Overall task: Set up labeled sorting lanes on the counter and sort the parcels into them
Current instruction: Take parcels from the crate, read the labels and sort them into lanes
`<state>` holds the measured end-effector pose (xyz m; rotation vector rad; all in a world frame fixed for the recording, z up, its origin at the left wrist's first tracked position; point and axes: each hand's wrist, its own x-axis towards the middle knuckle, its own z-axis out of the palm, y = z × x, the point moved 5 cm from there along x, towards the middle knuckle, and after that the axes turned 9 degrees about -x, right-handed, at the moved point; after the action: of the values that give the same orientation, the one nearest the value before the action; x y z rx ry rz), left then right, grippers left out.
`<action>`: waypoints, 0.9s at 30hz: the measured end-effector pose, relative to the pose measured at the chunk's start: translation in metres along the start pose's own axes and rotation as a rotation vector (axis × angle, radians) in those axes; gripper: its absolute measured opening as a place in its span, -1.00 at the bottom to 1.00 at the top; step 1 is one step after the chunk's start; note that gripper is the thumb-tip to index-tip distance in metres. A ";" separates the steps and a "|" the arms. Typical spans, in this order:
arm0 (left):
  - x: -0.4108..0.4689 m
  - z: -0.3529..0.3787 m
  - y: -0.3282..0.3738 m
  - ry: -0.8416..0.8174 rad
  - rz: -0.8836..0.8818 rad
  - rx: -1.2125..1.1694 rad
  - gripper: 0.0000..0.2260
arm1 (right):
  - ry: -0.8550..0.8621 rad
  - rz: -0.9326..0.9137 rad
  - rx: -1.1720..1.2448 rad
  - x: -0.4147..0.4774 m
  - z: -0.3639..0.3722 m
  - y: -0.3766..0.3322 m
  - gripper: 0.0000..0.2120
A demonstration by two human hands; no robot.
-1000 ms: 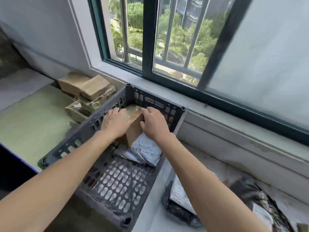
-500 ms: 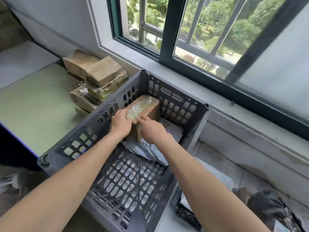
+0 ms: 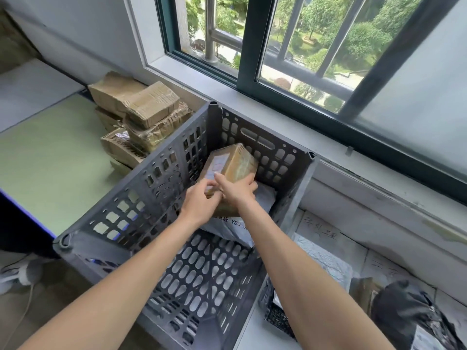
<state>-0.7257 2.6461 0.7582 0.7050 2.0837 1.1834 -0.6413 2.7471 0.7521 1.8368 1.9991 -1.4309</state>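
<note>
Left hand (image 3: 199, 202) and right hand (image 3: 236, 190), fingers curled round taped cardboard parcel (image 3: 236, 160), held over grey mailer (image 3: 228, 228), inside perforated crate (image 3: 131, 198)

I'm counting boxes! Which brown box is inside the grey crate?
The taped brown box with the white label, gripped by the left hand and right hand. The other brown boxes are stacked outside the crate, beside the wall.
</note>
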 end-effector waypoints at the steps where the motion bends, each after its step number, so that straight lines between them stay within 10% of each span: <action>1: -0.004 0.001 0.000 -0.028 0.016 0.003 -0.87 | -0.012 0.051 0.013 0.002 0.001 0.005 0.17; 10: 0.008 -0.053 -0.002 0.121 -0.104 -0.166 -0.53 | -0.088 -0.097 0.191 -0.026 -0.032 0.001 0.04; 14: 0.003 -0.056 0.023 -0.185 -0.178 -0.645 -0.43 | -0.256 -0.288 0.426 -0.054 -0.070 -0.002 -0.17; 22: -0.033 -0.033 0.097 -0.518 0.096 -0.671 -0.57 | -0.283 -0.439 0.471 -0.100 -0.132 0.021 -0.28; 27: -0.047 -0.034 0.154 -0.621 0.253 -0.216 -0.54 | 0.363 -0.570 0.515 -0.158 -0.241 0.034 -0.12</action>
<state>-0.6980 2.6640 0.9196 1.0897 1.3624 1.1160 -0.4462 2.7809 0.9648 1.8954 2.6952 -2.0440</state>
